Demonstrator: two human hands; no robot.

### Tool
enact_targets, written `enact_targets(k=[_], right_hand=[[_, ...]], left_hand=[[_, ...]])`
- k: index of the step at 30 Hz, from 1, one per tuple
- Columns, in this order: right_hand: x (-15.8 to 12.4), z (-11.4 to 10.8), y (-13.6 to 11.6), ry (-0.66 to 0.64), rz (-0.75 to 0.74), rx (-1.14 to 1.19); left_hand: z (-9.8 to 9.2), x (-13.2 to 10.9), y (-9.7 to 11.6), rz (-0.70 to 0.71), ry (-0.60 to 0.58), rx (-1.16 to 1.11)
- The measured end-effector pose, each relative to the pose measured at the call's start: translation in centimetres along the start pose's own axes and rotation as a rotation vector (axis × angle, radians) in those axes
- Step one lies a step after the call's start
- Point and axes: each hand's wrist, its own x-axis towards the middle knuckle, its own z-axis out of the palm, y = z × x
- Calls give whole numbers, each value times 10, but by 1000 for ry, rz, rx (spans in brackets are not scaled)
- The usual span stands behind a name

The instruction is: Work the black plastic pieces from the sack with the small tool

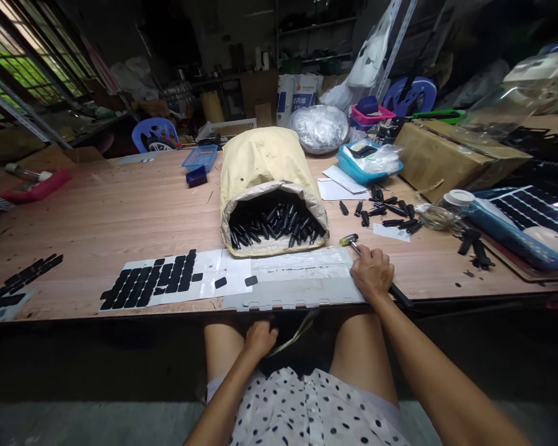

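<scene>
Small workshop, pretty much, light assembly kind, going by piles of identical bits. Long wood-top bench (167, 204), fat sack (267, 155) at 12 o'clock, mouth full of loose black parts (279, 224). Rows of black pads (137, 288) laid out at 8, small hammer (348, 240) at 3. Scuffed cardboard box (446, 155) at 2. Dim, cluttered shelving (323, 28) beyond sack at 12, barred window (32, 56) at 10.

Glossy plastic pieces (279, 222), matt papery sack (266, 155), smooth woodgrain tabletop (167, 192), metal-shafted hammer (349, 239)
</scene>
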Motion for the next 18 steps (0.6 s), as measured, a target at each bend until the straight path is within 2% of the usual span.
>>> enact_targets(k=[3,4,5,6,7,10,12,14,18], right_hand=[[-1,2,1,15,-11,6],[-1,2,2,17,-16,9],[-1,3,2,18,-18,10],[-1,3,2,16,-20,10],[-1,2,1,12,-19,7],[-2,1,0,-4,-13,-7],[-2,0,-1,-14,-13,-14],[-3,-2,-3,-21,-15,-16],[-3,-5,-6,-41,-5,-16]], left_hand=[[-37,-11,12,195,-254,-153],[-55,-9,17,254,-328,-230],[-74,-2,24,296,-349,-299],[-94,8,32,328,-294,-333],[-114,21,40,344,-153,-327],[-164,71,64,328,410,-128],[-187,102,77,307,631,40],[-200,126,86,281,700,189],[-208,151,95,191,647,368]])
